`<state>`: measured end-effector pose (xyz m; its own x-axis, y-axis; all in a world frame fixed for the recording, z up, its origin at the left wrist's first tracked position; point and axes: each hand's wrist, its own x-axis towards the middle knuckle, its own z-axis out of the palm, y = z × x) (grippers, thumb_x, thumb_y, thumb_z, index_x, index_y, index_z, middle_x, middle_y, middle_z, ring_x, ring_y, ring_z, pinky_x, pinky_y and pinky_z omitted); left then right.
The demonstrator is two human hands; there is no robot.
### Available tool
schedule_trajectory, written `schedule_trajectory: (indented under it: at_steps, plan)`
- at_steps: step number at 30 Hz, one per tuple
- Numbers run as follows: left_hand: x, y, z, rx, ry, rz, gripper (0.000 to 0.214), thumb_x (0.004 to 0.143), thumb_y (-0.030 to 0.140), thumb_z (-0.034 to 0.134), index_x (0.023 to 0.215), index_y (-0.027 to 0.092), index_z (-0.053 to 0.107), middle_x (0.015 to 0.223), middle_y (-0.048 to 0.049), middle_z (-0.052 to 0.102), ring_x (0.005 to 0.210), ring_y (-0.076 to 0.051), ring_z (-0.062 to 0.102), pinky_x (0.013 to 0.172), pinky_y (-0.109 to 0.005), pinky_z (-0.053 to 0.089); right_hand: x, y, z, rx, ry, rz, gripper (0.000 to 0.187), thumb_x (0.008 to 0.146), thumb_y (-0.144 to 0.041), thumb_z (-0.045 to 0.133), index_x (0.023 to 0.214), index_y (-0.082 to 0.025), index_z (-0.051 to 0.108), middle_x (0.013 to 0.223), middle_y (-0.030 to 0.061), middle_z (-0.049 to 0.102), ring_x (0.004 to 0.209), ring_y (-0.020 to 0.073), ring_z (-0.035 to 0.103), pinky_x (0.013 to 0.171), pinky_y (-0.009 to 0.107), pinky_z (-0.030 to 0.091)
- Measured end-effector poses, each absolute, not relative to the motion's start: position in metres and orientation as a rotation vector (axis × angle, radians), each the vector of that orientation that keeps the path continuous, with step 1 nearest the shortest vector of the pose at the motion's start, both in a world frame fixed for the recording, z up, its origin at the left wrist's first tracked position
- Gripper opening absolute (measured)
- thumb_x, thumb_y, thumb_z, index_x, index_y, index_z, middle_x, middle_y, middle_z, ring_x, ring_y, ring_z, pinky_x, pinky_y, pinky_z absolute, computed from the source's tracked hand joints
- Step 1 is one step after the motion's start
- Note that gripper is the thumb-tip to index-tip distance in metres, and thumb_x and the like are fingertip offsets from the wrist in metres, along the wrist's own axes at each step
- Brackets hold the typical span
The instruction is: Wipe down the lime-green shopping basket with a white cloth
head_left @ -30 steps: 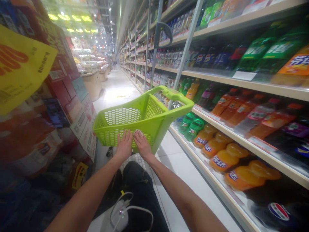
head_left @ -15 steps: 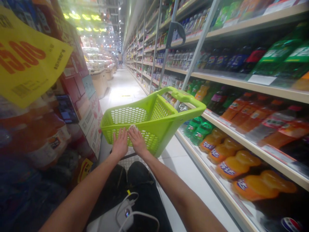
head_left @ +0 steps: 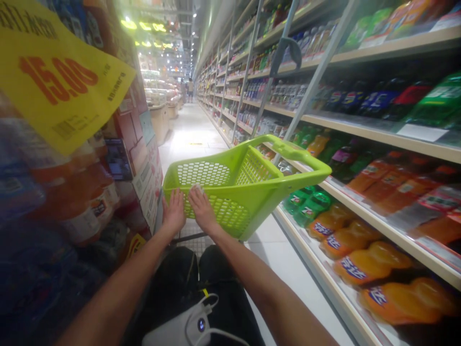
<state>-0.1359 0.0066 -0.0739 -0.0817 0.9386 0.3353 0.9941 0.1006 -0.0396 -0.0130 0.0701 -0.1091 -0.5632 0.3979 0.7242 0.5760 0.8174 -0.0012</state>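
A lime-green shopping basket cart (head_left: 264, 206) with a perforated side stands tilted across the aisle in front of my knees. My left hand (head_left: 175, 210) lies with fingers stretched along the near side, close to its left end, fingertips at the rim. Beside it my right hand (head_left: 202, 207) presses a small crumpled white tissue (head_left: 197, 189) against the same rim; most of the tissue is hidden under the fingers. A white power bank (head_left: 176, 331) with a lit display and cables rests on my lap.
Drink shelves (head_left: 382, 129) run along the right, with orange soda bottles (head_left: 370, 262) at the bottom. On the left are stacked cartons (head_left: 146, 158), wrapped bottles and a yellow price sign (head_left: 72, 91). The tiled aisle floor (head_left: 194, 127) stretches ahead; people stand far off.
The whole scene has shifted rightward as my view turned slightly left. My left hand has moved a little apart from the right, toward the cart's left end. The right hand keeps the tissue on the rim.
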Motion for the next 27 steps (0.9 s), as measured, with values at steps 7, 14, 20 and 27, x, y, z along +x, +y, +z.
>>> schedule_trajectory:
  at_steps: [7,14,20,27]
  plan:
    - [-0.157,0.010,-0.074,-1.861,-2.136,-0.320,0.062,0.075,0.013,0.037,0.137,0.007,0.029,0.148,-0.0130,0.021,0.136,-0.026,0.017,0.109,-0.053,0.013,-0.021,0.057,-0.114,-0.580,-2.254,-0.316,0.040,0.088,-0.008,0.037,0.125,-0.015,0.050,0.134,0.0106,0.047,0.135,0.0194,0.023,0.105,0.042,0.033]
    - [-0.151,0.025,-0.060,-1.893,-2.181,-0.251,0.068,0.071,0.014,0.038,0.137,0.002,0.025,0.147,-0.0165,0.022,0.135,-0.027,0.020,0.107,-0.058,0.012,-0.010,0.077,-0.058,-0.755,-2.256,-0.380,0.043,0.087,-0.007,0.036,0.127,-0.015,0.048,0.138,0.0111,0.040,0.135,0.0210,0.022,0.106,0.044,0.029]
    - [-0.157,0.018,-0.055,-1.925,-2.259,-0.172,0.073,0.069,0.013,0.039,0.139,0.006,0.021,0.148,-0.0136,0.019,0.136,-0.028,0.016,0.107,-0.059,0.011,0.028,0.080,-0.048,-0.983,-2.433,-0.454,0.044,0.085,-0.006,0.039,0.127,-0.013,0.048,0.141,0.0111,0.036,0.132,0.0258,0.029,0.104,0.045,0.029]
    - [-0.140,0.016,-0.036,-1.876,-2.408,-0.147,0.074,0.070,0.016,0.043,0.140,0.008,0.021,0.149,-0.0144,0.016,0.136,-0.030,0.015,0.106,-0.060,0.012,0.081,0.079,-0.029,-1.190,-2.323,-0.455,0.044,0.082,-0.003,0.038,0.122,-0.013,0.053,0.136,0.0135,0.043,0.128,0.0256,0.035,0.102,0.043,0.031]
